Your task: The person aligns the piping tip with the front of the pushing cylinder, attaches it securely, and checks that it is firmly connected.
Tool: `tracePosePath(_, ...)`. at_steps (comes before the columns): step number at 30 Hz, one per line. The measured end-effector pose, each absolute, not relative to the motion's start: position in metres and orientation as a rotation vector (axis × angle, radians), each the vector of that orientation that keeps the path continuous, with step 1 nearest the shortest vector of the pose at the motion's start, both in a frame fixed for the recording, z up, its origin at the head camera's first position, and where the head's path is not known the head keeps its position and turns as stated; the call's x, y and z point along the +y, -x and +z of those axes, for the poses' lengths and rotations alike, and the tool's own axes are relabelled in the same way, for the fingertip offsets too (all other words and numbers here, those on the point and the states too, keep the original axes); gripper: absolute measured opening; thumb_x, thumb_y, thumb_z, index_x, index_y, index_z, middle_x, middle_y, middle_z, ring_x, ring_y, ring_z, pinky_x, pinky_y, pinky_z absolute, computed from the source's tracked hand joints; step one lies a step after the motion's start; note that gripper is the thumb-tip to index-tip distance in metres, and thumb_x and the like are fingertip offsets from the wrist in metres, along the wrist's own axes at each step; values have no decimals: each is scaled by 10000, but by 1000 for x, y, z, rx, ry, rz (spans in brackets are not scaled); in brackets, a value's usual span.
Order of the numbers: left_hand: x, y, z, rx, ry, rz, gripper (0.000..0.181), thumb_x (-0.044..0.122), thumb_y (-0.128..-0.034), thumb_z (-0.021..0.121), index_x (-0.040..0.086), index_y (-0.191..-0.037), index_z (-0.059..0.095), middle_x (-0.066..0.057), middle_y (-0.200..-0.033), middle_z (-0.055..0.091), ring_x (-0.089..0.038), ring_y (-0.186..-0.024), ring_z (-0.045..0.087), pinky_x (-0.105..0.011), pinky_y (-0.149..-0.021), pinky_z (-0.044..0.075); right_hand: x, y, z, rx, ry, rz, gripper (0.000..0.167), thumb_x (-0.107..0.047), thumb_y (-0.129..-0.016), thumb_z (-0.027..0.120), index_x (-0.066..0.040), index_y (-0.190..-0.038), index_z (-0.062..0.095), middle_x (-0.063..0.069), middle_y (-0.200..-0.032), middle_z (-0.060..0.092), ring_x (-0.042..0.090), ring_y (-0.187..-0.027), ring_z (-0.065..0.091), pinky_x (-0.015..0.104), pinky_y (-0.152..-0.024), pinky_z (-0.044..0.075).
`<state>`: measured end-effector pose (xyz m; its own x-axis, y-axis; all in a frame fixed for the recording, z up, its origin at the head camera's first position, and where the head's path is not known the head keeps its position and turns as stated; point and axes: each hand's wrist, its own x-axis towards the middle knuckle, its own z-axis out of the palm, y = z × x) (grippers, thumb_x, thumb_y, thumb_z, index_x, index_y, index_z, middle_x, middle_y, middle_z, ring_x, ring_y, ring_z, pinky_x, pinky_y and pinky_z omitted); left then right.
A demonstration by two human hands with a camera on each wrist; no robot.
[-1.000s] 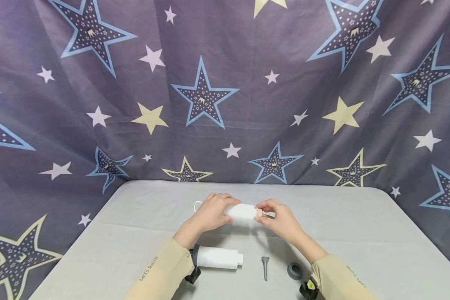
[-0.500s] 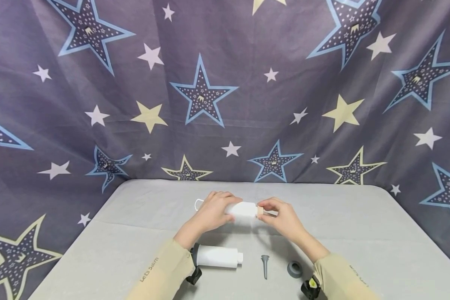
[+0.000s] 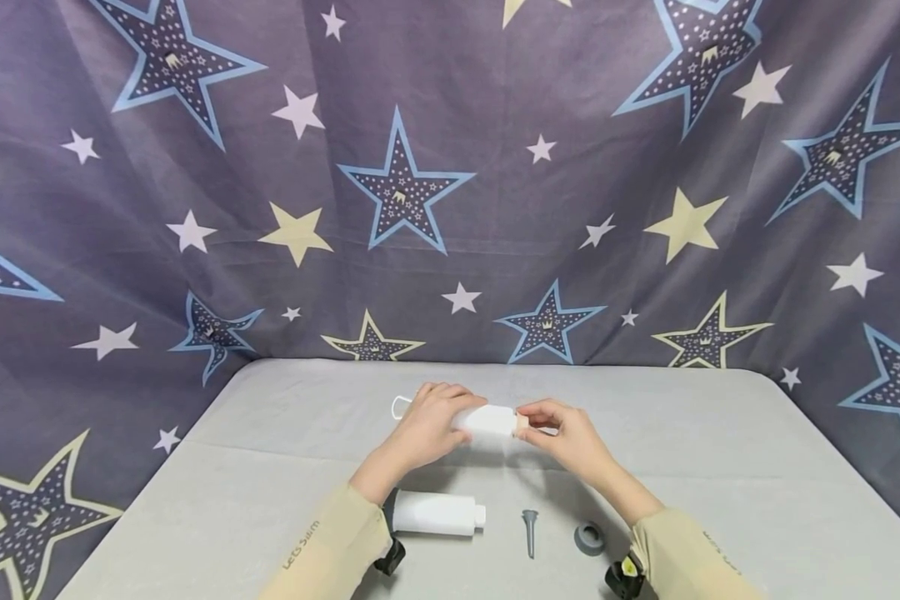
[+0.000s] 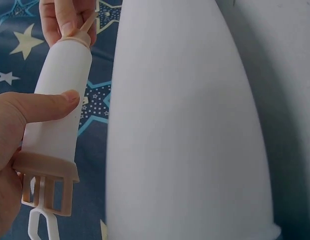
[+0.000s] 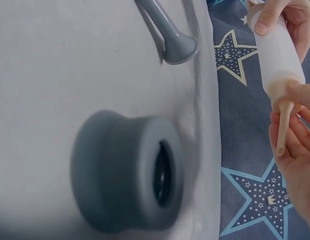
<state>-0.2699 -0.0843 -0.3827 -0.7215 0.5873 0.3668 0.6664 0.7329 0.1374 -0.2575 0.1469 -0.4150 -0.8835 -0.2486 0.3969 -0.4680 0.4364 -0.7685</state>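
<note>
A: Nearest us, to the right, sits the grey ring; the grey nozzle is just left of it, then the white cylinder lying crosswise.

B: Beyond those, centre stage, a white tube stretched between the left hand and the right hand, long axis running left to right!

A: Left clamped round the body, right pinching the beige nozzle on its right end (the loop handle pokes out opposite). Neither hand's nearer; both are on it.

B: And room? A gap of worktop this side, another beyond, then the far edge, roughly parallel, with the star-print curtain rising behind.
</note>
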Motion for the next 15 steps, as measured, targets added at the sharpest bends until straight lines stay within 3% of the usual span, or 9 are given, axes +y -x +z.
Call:
tracePosePath(8, -84, 271, -389, -2614, 987, -399, 513, 229, -680, 755, 212, -1171, 608, 25, -1127, 615, -176, -1061, 534, -369, -960, 334, 151, 258, -417, -2505, -648, 1467, 288, -207, -788, 694, -82, -1044, 653, 54, -972, 688, 185, -887, 649, 354, -806, 510)
tracePosePath(15, -85, 272, -389, -2588, 998, -389, 511, 254, -680, 752, 219, -1169, 609, 29, -1124, 616, -164, -1049, 539, -352, -957, 335, 153, 260, -418, -2513, -682, 1493, 288, -228, -820, 662, -76, -1064, 650, 63, -996, 682, 164, -867, 649, 278, -767, 510)
